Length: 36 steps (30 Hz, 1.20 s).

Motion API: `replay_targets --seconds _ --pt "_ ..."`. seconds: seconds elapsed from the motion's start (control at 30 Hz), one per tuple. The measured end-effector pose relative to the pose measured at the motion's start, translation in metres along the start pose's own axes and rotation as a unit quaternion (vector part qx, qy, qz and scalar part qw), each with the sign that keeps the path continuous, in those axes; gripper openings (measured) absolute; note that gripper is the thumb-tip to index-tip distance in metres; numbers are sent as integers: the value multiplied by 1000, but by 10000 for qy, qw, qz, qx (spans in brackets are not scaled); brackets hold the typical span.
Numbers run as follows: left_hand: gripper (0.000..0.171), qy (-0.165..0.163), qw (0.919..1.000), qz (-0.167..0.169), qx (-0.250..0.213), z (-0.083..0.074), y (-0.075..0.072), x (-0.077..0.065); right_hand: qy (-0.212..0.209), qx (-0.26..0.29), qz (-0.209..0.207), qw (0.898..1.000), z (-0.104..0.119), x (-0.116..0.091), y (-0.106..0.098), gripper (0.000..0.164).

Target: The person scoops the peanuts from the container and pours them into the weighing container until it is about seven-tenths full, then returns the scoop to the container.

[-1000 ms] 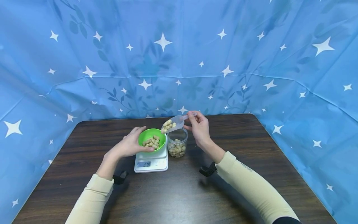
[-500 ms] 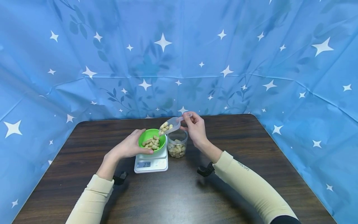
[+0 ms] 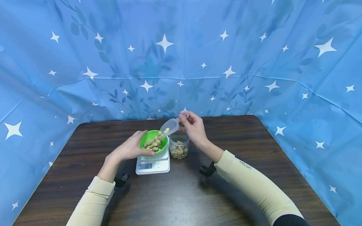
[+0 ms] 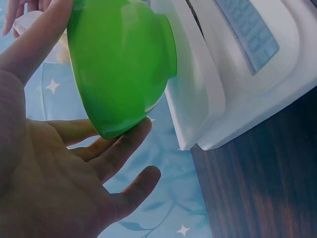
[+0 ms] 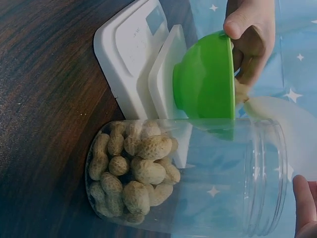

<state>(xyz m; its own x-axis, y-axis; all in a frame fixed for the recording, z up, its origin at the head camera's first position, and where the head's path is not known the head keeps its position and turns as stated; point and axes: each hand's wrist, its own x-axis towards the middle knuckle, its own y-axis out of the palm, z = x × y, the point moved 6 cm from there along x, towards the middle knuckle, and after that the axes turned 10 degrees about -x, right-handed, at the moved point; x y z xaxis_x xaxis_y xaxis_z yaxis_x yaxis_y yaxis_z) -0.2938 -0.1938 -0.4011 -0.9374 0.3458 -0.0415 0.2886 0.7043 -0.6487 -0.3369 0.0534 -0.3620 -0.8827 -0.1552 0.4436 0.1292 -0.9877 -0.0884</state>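
In the head view a green bowl (image 3: 149,136) with peanuts in it stands on a white kitchen scale (image 3: 158,167). My left hand (image 3: 131,147) holds the bowl at its left side, thumb at the near rim and fingers at the far side. The left wrist view shows the fingers (image 4: 130,144) against the bowl wall. My right hand (image 3: 197,129) pinches the handle of a translucent scoop (image 3: 169,126), which tilts down over the bowl's right rim. Peanuts (image 3: 160,135) lie at its lip and run into the bowl.
A clear jar (image 5: 218,183), about half full of peanuts, stands lidless right beside the scale, below the scoop and right hand. The dark wooden table (image 3: 181,197) ends at a blue starred curtain (image 3: 181,62) behind.
My right hand has shifted left and tipped the scoop, so its peanuts slide into the bowl. The scale's reading has gone up. My left hand stays on the bowl.
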Motion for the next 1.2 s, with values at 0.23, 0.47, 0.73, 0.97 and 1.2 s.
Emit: replay_targets --seconds 0.23,0.47,0.73,0.97,1.2 --pt "114 -33 10000 39 38 0 1 0 27 -21 17 10000 4 1 -4 21" --pt "115 -13 10000 41 74 -1 1 0 -27 -160 -26 9999 11 2 -11 20" --pt "116 19 9999 66 111 -3 1 0 -268 -163 -119 9994 18 2 -26 25" --pt "113 23 9994 -176 305 -9 0 0 -260 -286 -210 9990 21 2 -40 26" --pt "109 286 9985 -361 307 -23 2 4 -220 -432 -235 9985 24 2 -51 25"
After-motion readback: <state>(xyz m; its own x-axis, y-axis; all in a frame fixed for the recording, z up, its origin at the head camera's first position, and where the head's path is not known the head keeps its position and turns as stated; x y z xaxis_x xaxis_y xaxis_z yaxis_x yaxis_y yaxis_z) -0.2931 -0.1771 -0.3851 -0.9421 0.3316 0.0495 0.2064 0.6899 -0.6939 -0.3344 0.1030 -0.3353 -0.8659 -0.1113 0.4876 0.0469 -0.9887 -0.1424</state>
